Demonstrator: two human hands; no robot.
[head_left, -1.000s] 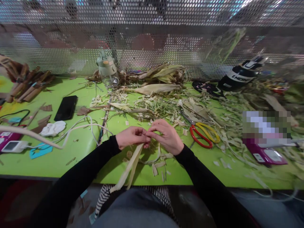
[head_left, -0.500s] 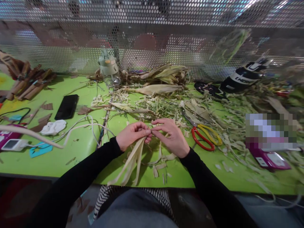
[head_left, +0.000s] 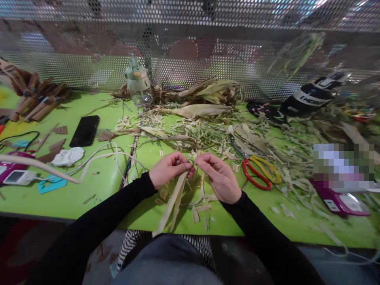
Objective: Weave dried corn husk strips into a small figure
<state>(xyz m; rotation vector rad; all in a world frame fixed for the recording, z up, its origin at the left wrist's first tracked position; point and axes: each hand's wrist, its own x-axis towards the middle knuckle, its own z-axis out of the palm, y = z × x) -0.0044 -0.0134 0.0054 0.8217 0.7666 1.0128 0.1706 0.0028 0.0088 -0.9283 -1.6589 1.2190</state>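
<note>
My left hand (head_left: 168, 170) is closed, thumb against fingers, on pale corn husk strips (head_left: 171, 204) that hang down toward the table's front edge. Facing it, my right hand (head_left: 221, 176) pinches a thin strand at the top of the husk. A small dark loop (head_left: 191, 162) shows between the two sets of fingertips; whether it is wire or fibre I cannot tell. Scissors (head_left: 257, 176) with one red and one yellow handle lie right of my right hand. Husk scraps (head_left: 202, 208) are scattered on the green table (head_left: 103, 198) beneath my hands.
Dried corn husks (head_left: 204, 111) and shredded bits fill the back. A clear bottle (head_left: 138, 85) and a dark bottle (head_left: 311, 97) stand by the perforated metal screen (head_left: 103, 71). Left are a phone (head_left: 85, 131), white cables (head_left: 101, 158) and brown bundles (head_left: 41, 103).
Both hands have shifted slightly right in view, and my right fingertips have drawn a little away from my left. The hanging husk strips have swung closer together. The whole view has moved slightly.
</note>
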